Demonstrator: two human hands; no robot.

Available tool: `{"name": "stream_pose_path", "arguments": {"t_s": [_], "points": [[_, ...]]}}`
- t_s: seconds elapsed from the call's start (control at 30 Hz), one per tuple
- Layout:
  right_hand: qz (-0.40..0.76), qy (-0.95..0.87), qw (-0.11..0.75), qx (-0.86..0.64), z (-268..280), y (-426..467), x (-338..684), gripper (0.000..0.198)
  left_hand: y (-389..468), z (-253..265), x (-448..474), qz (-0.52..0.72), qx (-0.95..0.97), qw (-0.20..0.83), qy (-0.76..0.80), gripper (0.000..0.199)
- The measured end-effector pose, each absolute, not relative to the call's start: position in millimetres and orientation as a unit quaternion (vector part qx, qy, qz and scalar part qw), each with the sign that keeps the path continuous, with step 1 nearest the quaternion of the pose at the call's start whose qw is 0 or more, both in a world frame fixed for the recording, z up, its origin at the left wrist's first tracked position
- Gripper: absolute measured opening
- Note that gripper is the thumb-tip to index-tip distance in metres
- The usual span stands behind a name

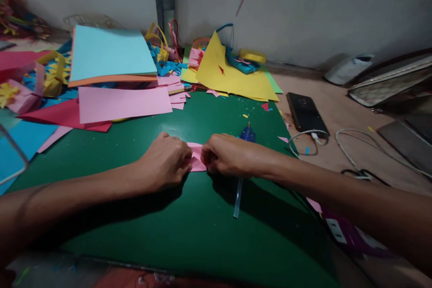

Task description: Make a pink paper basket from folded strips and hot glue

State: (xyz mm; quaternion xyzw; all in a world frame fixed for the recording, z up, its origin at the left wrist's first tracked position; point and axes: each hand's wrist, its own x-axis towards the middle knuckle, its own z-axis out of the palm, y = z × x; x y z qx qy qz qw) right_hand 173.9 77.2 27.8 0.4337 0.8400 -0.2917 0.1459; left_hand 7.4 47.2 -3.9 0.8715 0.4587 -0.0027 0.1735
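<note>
Between my two hands, a small piece of pink paper (pixel 196 157) lies low over the green tabletop. My left hand (pixel 170 159) has its fingers closed on the paper's left end. At the other end, my right hand (pixel 226 155) pinches it with curled fingers. Most of the paper is covered by the fingers, so its full shape is hidden. Partly behind my right wrist is a hot glue gun's blue front (pixel 248 132) with a metal tip. A translucent glue stick (pixel 238 198) shows below the same wrist.
Pink strip paper (pixel 124 104), light-blue sheets (pixel 113 51) and yellow paper (pixel 226 74) lie at the back of the green table (pixel 151 234). Right of it are a black phone (pixel 307 113) with a white cable, a purple object (pixel 354 236) and a bag (pixel 391 78).
</note>
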Motion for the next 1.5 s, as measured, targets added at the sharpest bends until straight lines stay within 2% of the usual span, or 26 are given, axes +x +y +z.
{"name": "stream_pose_path", "arguments": {"t_s": [0.2,0.5,0.83,1.0,1.2,1.37,1.5], "points": [[-0.235,0.837,0.171,0.464,27.8,72.5,167.1,0.006,47.3,-4.9,6.3,0.002,0.875,0.178,0.45,0.023],[-0.251,0.829,0.174,0.468,26.9,75.5,163.2,0.002,46.0,-7.6,6.7,0.009,0.88,0.168,0.444,0.022],[-0.254,0.828,0.16,0.474,25.5,75.1,164.1,0.003,46.1,-3.1,7.5,0.004,0.861,0.164,0.481,0.019],[-0.242,0.832,0.149,0.476,24.2,72.6,164.2,0.013,45.5,-4.0,6.3,0.011,0.857,0.169,0.486,0.018],[-0.251,0.831,0.141,0.476,19.3,72.2,165.1,0.011,46.8,-6.7,4.8,0.035,0.848,0.194,0.491,0.016],[-0.254,0.836,0.145,0.464,20.4,72.4,164.9,0.011,48.2,-8.1,3.3,0.071,0.841,0.213,0.492,0.005],[-0.27,0.839,0.157,0.445,23.9,73.7,167.5,0.016,49.1,-9.3,2.5,0.074,0.838,0.218,0.495,0.003]]}}
